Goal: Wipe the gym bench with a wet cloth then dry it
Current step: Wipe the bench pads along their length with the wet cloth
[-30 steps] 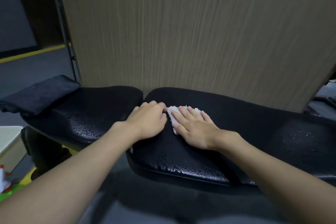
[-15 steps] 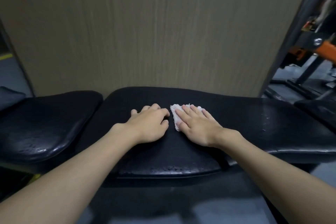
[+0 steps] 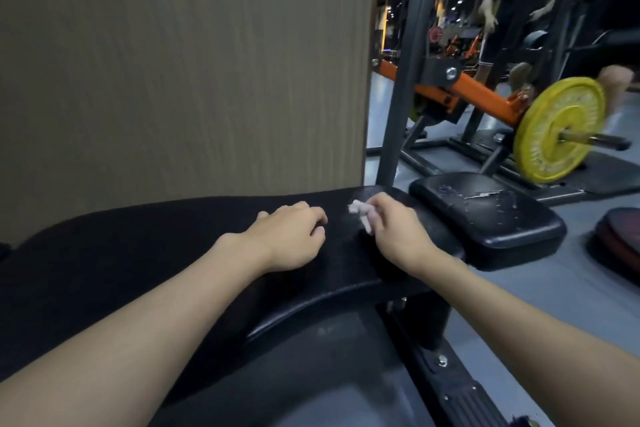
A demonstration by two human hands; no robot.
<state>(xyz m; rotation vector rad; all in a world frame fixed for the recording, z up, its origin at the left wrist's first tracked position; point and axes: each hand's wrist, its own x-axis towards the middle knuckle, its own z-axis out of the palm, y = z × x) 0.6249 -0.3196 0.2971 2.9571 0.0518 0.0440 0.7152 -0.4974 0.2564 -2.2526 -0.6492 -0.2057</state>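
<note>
The long black pad of the gym bench runs across the middle of the view. A small white cloth lies bunched near the pad's right end, and my right hand grips it with curled fingers against the pad. My left hand rests on the pad just left of it, fingers loosely curled and holding nothing. A separate black end pad to the right carries water droplets and a torn seam.
A wood-grain wall panel stands right behind the bench. To the right are a dark upright post, an orange machine arm and a yellow weight plate. A person stands in the far background. Grey floor lies right of the bench.
My view has swung right along the bench. My right hand slid the cloth toward the pad's right end and its fingers went from flat to curled round it. My left hand followed.
</note>
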